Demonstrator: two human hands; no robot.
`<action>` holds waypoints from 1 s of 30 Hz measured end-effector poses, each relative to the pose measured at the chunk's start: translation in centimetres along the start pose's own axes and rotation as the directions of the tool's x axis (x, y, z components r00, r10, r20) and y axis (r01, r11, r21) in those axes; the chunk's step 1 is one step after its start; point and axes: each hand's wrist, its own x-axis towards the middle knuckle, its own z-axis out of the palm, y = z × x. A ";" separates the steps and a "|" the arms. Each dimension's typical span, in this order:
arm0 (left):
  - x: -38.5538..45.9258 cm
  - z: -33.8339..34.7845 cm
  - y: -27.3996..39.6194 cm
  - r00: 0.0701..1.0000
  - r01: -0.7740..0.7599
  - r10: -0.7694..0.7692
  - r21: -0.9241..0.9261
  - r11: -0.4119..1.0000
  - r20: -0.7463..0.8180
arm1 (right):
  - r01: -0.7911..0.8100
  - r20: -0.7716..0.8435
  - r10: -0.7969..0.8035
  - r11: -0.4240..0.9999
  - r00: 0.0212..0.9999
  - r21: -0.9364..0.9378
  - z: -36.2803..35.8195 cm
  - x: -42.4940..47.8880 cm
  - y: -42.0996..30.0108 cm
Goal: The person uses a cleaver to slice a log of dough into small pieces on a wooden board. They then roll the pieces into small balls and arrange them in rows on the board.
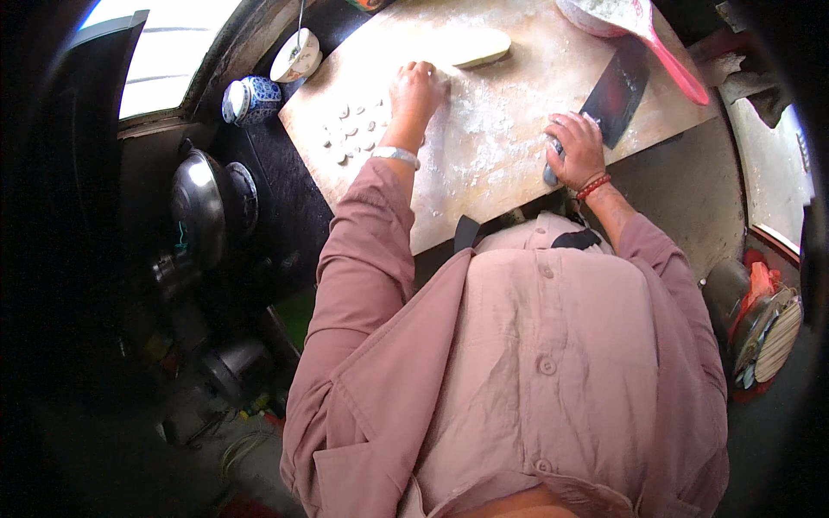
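My left hand (416,94) is over the floured wooden board (499,155), its fingers curled down; what lies under them is hidden. Beside it, towards the far side, lies a long roll of pale dough (482,50). Several small pale pieces (350,131), apparently dough, are scattered to the left of my left wrist. At the board's near right edge, my right hand (578,147) rests on the handle of a broad-bladed cleaver (618,94), fingers bent over it. The blade lies flat on the board, pointing away to the right.
A pink-handled scoop or strainer (677,68) with white powder lies at the far right. Left of the board stand a patterned bowl (298,57) with a utensil in it and a blue-and-white jar (259,100). A shiny metal wok or lid (199,204) is farther left, below a bright window.
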 end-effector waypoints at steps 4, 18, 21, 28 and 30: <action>-6.8 -1.4 0.9 0.987 -0.033 0.039 -0.040 0.999 0.153 | 0.000 0.008 0.000 1.000 1.000 -0.018 -0.1 0.2 -0.2; -8.3 1.8 5.8 0.993 -0.064 0.062 0.011 0.998 0.103 | 0.029 -0.015 -0.029 0.999 0.999 -0.015 -0.1 0.4 -0.6; -7.9 2.5 6.1 0.992 -0.088 0.088 0.000 0.996 0.089 | 0.019 0.004 -0.018 0.999 1.000 -0.047 -0.1 0.4 0.0; -5.8 4.2 2.8 1.000 0.000 0.002 -0.818 0.575 0.001 | 0.032 -0.024 -0.033 0.998 0.999 -0.050 0.2 0.3 -0.2; -5.0 2.7 1.7 0.984 0.126 -0.135 -0.989 0.075 0.115 | 0.017 -0.018 -0.018 0.999 1.000 -0.045 0.4 0.3 0.0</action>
